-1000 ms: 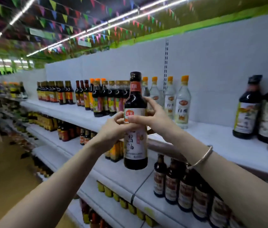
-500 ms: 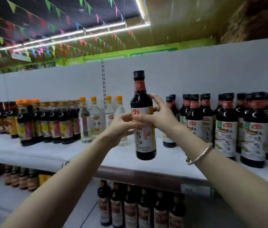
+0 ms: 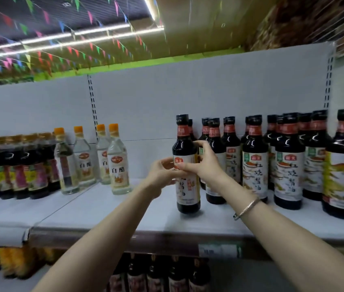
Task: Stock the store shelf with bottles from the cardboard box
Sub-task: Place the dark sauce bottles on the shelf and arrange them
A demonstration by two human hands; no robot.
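As both hands lower it, a dark soy bottle (image 3: 187,165) meets the top shelf (image 3: 107,209), its base at or just above the white board; a second ago it was held high in front of the back panel, well clear of the shelf, so the placing step looks nearly done.

From left: a row of dark bottles with coloured labels (image 3: 19,165) stands at the far end, then four clear vinegar bottles (image 3: 118,161) with orange caps. Between these and the held bottle lies a bare stretch of shelf.

The left hand (image 3: 162,171) curls its fingers round the bottle's left side at the label's top edge. The right hand (image 3: 203,163) wraps round from the other side at the same height, a metal bangle (image 3: 247,208) on its wrist. The bottle stands upright between them, just left of and slightly ahead of the block of similar dark bottles (image 3: 289,165) filling the shelf's right end.

The view has swung rightward since then, bringing that block fully into frame. More dark bottles show on the lower shelf (image 3: 158,275). No cardboard box is in view, so how many remain to stock cannot be told. Letting go and perhaps nudging the bottle back into line seems all that is left for this one.
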